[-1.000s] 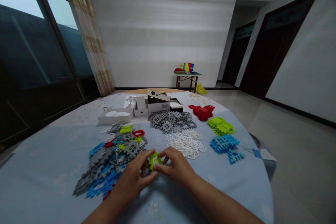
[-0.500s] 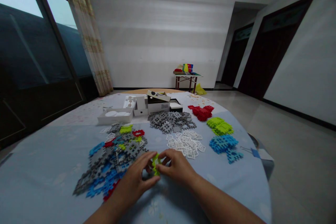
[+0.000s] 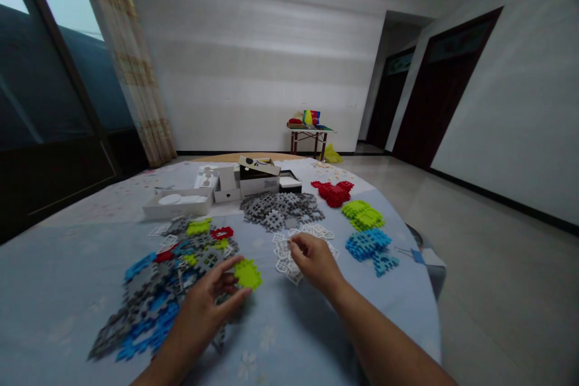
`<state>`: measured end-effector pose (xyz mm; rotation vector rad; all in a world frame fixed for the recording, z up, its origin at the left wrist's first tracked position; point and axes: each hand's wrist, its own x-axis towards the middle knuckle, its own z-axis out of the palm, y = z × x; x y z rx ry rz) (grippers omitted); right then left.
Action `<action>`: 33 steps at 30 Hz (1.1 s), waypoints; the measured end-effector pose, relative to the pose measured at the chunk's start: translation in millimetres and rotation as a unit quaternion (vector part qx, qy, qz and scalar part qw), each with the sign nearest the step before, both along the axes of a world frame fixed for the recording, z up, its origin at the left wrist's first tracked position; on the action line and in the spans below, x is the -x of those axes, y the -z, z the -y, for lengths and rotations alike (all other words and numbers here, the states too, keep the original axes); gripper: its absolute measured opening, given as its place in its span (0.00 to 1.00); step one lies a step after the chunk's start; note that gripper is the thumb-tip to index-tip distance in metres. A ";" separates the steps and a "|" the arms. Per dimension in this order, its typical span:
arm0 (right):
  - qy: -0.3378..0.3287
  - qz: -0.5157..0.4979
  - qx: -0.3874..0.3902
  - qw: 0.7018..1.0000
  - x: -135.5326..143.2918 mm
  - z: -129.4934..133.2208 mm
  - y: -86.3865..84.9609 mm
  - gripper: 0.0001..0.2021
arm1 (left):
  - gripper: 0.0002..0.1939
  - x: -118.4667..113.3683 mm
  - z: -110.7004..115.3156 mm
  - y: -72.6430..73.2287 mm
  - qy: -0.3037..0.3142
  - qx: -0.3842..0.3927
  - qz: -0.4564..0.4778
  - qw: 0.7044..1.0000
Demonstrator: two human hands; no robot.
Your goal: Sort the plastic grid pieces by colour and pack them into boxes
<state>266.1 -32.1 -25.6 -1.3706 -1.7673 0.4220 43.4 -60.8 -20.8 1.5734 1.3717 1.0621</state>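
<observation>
Between its thumb and fingers my left hand (image 3: 217, 298) holds a lime green toothed piece (image 3: 248, 274), just right of the mixed pile of grey, blue, red and green pieces (image 3: 149, 283). My right hand (image 3: 315, 258) is over the heap of thin white frames (image 3: 283, 265), its thumb and index finger pinched; it appears to hold a small white piece, but what lies in the pinch is too small to make out. The grey pieces (image 3: 274, 220) lie behind the white heap.
To the right are piles of red pieces (image 3: 335, 194), lime green pieces (image 3: 362, 215) and blue pieces (image 3: 368, 245). White boxes and an open tray (image 3: 178, 210) stand at the back of the round table (image 3: 90, 253). A small side table (image 3: 312, 129) stands by the wall.
My right hand has left the green piece and moved over the white frames. The green piece, in my left hand, has turned its flat face into view. The view has shifted right.
</observation>
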 end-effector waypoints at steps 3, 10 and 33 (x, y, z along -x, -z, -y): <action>0.023 0.008 -0.021 0.999 -16.1 -6.2 3.4 0.12 | 0.32 1.0 -6.0 0.4 -0.021 0.093 0.137 0.986; -0.077 0.000 -0.129 0.989 13.7 13.0 4.3 0.22 | 0.18 2.0 -8.7 0.6 -0.029 0.170 0.349 0.921; -0.132 0.199 -0.216 0.947 34.5 17.4 -0.3 0.22 | 0.19 -3.4 -17.4 22.6 -0.011 0.326 0.401 0.856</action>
